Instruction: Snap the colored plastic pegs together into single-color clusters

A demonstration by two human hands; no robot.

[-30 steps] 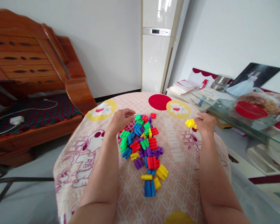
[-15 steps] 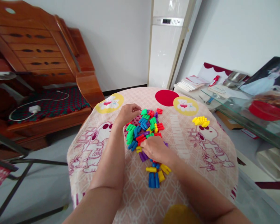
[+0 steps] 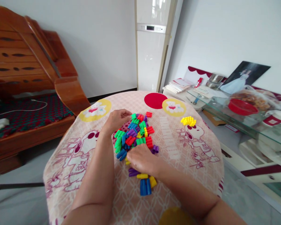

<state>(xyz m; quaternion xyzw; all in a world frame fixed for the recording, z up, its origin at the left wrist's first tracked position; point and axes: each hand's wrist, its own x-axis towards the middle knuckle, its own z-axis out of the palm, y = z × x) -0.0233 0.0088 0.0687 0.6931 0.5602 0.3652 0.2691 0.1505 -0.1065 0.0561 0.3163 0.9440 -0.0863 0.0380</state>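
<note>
A loose pile of small plastic building blocks [image 3: 130,140] in red, green, blue, yellow and purple lies mid-table. Beside its far left edge rests my left hand [image 3: 117,121], fingers stretched towards the blocks and apart, with nothing visible in them. My right hand [image 3: 141,159] reaches down at the pile's near side, its fingers curled close to a small yellow block [image 3: 127,161]. What those fingers hold, if anything, is hidden. Below that hand lie a purple block [image 3: 133,172], a blue block [image 3: 145,187] and a yellow block [image 3: 152,182].
A cluster of yellow blocks [image 3: 188,121] sits apart at the right of the cloth-covered round table [image 3: 170,187]. Beyond it stands a glass-topped cabinet [image 3: 215,114] with a red bowl [image 3: 243,107]. A wooden bench [image 3: 67,90] is on the left.
The view has turned right, so everything appears farther left. My right hand has drawn slightly nearer relative to the pile, uncovering red and purple blocks. My left hand stays at the pile's far left.
</note>
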